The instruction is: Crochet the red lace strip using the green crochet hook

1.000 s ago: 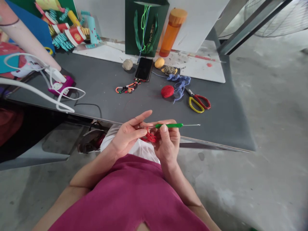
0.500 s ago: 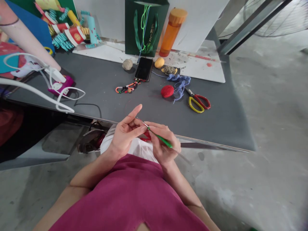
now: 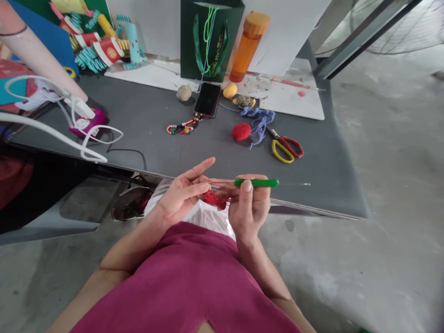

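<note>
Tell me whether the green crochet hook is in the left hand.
No, the green crochet hook is gripped in the right hand, while the left hand is at the red crochet piece.

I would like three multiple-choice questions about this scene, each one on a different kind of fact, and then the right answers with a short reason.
1. Where does the red yarn ball lie? A: on the phone. B: left of the blue yarn. C: on the floor.
2. What colour is the handle of the crochet hook in the right hand? A: green. B: yellow. C: red.
3. How is the phone placed? A: standing upright. B: held in a hand. C: lying flat on the grey table.

Answers: 1 B, the ball sits just beside the yarn. 2 A, the handle shows green. 3 C, the phone lies on the tabletop.
</note>
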Demonstrator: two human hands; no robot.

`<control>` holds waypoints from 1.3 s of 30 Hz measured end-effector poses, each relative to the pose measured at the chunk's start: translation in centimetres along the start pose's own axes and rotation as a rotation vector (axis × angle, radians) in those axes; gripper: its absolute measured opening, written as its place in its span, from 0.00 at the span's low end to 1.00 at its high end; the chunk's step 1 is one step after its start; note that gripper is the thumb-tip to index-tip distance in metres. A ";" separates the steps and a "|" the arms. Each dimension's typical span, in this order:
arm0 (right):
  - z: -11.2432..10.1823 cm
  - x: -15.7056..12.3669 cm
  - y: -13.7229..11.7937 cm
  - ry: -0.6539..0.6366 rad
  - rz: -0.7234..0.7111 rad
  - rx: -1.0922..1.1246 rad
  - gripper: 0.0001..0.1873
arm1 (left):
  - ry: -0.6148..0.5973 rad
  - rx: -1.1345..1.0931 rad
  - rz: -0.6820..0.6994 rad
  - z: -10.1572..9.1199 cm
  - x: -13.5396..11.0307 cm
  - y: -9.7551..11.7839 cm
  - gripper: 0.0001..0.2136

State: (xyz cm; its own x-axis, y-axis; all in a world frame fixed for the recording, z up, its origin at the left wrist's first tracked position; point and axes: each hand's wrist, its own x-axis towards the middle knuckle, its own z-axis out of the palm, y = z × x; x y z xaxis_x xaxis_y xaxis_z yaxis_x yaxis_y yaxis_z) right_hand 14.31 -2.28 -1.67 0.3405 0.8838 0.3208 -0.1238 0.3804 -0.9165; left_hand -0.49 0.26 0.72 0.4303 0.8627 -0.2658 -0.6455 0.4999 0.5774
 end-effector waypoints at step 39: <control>0.1 0.8 0.5 -0.057 0.119 0.099 0.09 | -0.050 0.045 -0.004 0.0 0.0 0.1 0.22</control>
State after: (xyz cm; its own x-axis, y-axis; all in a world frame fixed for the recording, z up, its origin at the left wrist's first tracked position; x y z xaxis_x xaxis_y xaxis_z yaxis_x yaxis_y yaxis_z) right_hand 14.46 -1.38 -1.83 0.2650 0.9370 0.2274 -0.2518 0.2949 -0.9217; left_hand -0.50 0.32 0.77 0.4645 0.8553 -0.2296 -0.6153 0.4981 0.6110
